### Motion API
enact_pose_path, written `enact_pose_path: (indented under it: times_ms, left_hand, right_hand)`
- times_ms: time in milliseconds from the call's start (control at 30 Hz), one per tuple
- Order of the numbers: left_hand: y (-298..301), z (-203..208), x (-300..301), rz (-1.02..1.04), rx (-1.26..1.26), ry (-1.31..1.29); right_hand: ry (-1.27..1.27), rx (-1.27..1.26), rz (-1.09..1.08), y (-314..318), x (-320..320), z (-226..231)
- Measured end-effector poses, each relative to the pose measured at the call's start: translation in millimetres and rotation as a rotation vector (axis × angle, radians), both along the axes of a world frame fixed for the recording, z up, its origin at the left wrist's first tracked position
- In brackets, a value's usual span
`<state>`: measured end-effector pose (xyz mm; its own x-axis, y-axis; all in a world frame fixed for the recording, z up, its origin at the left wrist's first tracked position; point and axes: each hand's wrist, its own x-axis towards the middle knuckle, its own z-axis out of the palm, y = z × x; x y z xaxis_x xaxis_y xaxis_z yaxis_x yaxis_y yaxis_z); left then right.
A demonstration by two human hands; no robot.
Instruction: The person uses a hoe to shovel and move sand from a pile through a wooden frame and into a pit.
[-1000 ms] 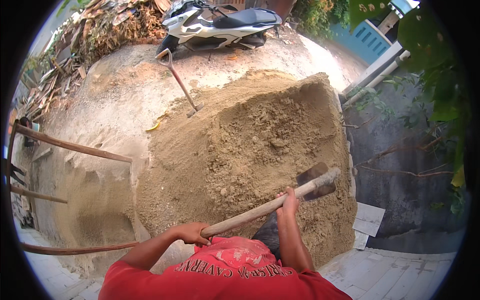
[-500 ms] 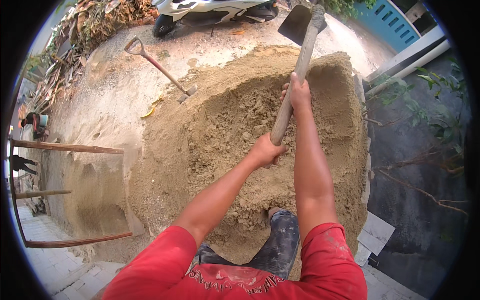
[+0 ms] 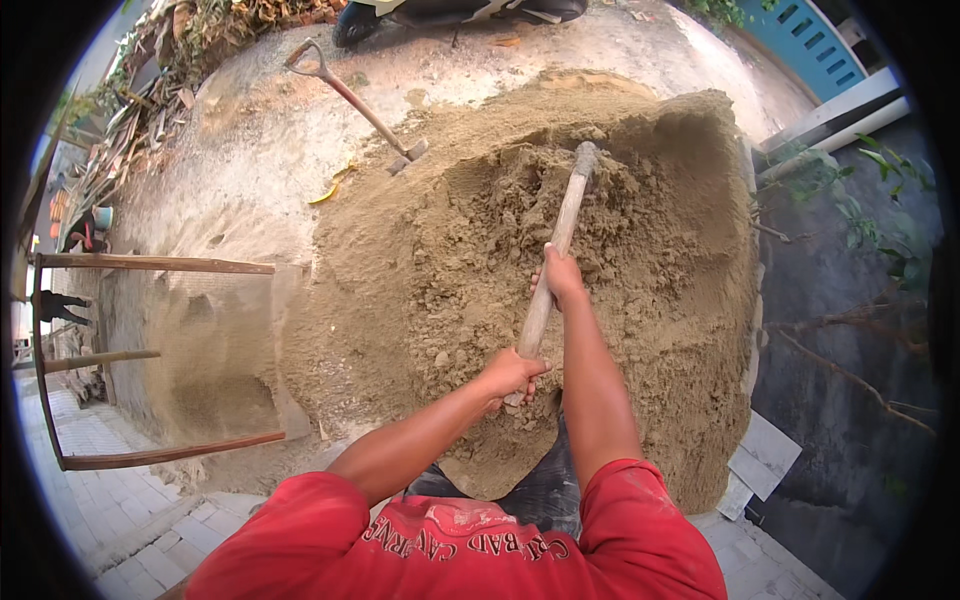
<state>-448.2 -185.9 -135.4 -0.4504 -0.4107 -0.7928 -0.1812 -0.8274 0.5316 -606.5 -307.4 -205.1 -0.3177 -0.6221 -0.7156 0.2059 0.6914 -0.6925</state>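
Both my hands grip the wooden handle of a hoe (image 3: 556, 240), which slants away from me over a heap of damp brown sand (image 3: 450, 270). My left hand (image 3: 512, 377) is closed round the near end of the handle. Farther up, my right hand (image 3: 559, 274) wraps the shaft. The hoe's far end is down in the heap; its blade is hidden by the loosened sand there. Crumbly clumps lie in the hollow around the handle.
A shovel (image 3: 360, 105) stands with its blade at the heap's far left edge. A wood-framed mesh screen (image 3: 215, 350) leans at the left. A motor scooter (image 3: 460, 12) is parked beyond. A dark wall (image 3: 830, 370) with branches borders the right, near loose tiles (image 3: 765, 455).
The hoe has swung down from above the heap, and its blade has gone into the sand. Both hands have come lower and nearer to me, still on the handle.
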Motion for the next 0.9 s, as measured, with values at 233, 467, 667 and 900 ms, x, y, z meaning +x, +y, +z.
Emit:
enact_pose_path:
  times_ms: [233, 467, 667, 900]
  left_hand:
    - [53, 91, 55, -0.07, 0.246, 0.06]
    - [73, 95, 48, -0.198, 0.341, 0.001]
    - [42, 97, -31, 0.152, 0.662, 0.352]
    - [23, 209, -79, 0.09, 0.656, 0.499]
  right_hand:
    - [-0.423, 0.133, -0.201, 108, 42, 16]
    - [-0.708, 0.1, -0.446, 117, -45, -133]
    - [-0.914, -0.033, -0.607, 80, -117, -180]
    - [-0.623, -0.225, -0.577, 132, -127, -25]
